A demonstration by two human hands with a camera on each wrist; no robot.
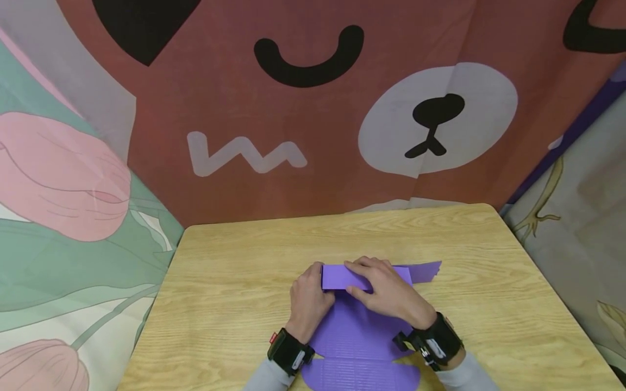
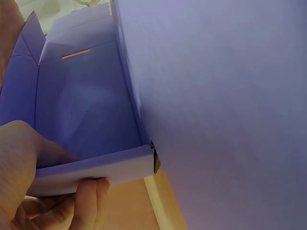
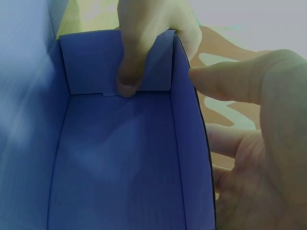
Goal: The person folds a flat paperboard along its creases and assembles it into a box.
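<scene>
A purple cardboard box [image 1: 337, 278], partly folded up, stands on the table at the middle front. My left hand [image 1: 309, 301] grips its left end wall [image 2: 120, 165]; in the left wrist view the thumb reaches inside and the fingers lie outside. The right wrist view shows that thumb [image 3: 129, 76] pressing the wall's folded-in panel near the floor crease. My right hand [image 1: 386, 288] lies over a long side wall [image 3: 192, 143], thumb and fingers touching its outer face. A wide panel [image 1: 362, 326] extends from the box toward me, and a flap [image 1: 425, 271] sticks out at the right end.
The wooden table [image 1: 235, 271] surrounds the box. Behind it hangs a brown cloth [image 1: 332, 190] with a bear face, and a flowered cloth [image 1: 63, 179] hangs at the left. Each wrist wears a black camera band [image 1: 289, 352].
</scene>
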